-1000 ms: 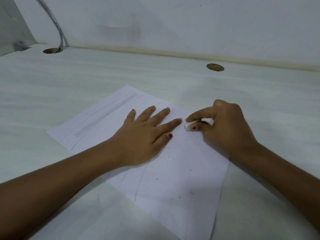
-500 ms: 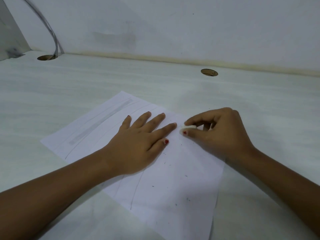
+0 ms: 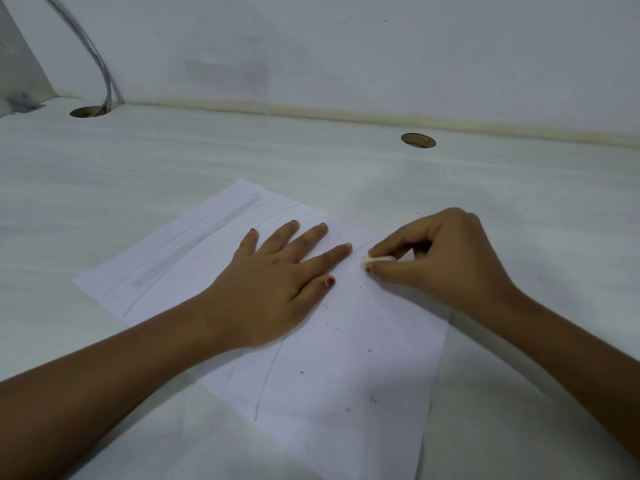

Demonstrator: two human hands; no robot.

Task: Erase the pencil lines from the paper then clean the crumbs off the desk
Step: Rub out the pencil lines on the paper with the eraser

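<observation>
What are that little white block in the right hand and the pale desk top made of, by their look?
Small white block: probably rubber or vinyl eraser, matte; dark crumbs lie on the white paper sheet. Pale desk top: likely matte laminate with faint streaky grain; its round cable hole shows a brown inner edge, perhaps fibreboard.

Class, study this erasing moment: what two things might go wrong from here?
The right hand pinches the eraser near the edge of the paper, beyond the flat left hand; a hard stroke may crease the sheet. Crumbs on the paper may smear under an arm or scatter onto the desk.
</observation>
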